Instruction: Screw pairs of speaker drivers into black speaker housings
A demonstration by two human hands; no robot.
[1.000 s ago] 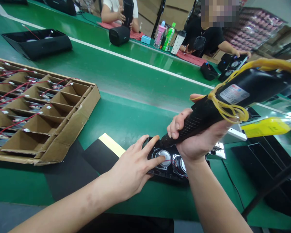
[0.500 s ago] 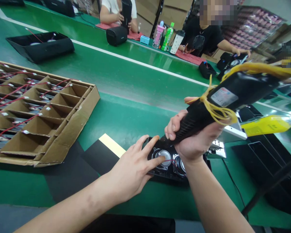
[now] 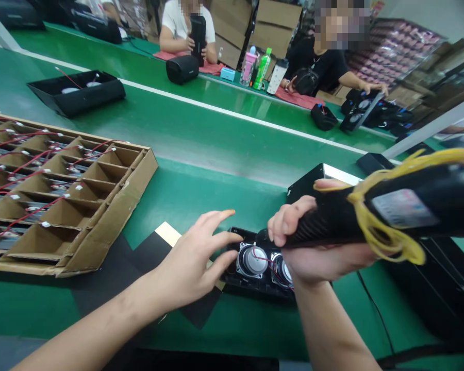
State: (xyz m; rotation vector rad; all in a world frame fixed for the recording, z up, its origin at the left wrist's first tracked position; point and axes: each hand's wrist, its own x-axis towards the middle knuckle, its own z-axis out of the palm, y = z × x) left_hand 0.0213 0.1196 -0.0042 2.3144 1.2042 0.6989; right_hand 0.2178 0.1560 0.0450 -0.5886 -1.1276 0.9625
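Note:
My right hand [image 3: 313, 237] is wrapped round a black electric screwdriver [image 3: 336, 221] with yellow cord looped about its rear. The tool's front end points left, over a black speaker housing [image 3: 232, 280] on the bench; its very tip is hard to make out. In the housing sit two round speaker drivers [image 3: 254, 260] with red wires, the right one partly behind my wrist. At the housing's left end my left hand [image 3: 201, 252] holds nothing, fingers apart, fingertips close to the rim. Black sheets [image 3: 149, 255] with a pale strip lie under my left forearm.
A cardboard divider box [image 3: 112, 226] of parts with red wires stands at left. Another open housing [image 3: 77, 95] lies beyond it. Across the green bench [image 3: 201, 190] sit two people, with bottles [image 3: 262, 69] and finished-looking speakers near them. A black box [image 3: 309, 180] stands behind my right hand.
My left hand has drawn back left from the driver to the housing's end. The screwdriver has tipped from a steep slant to nearly level. The camera view has shifted slightly.

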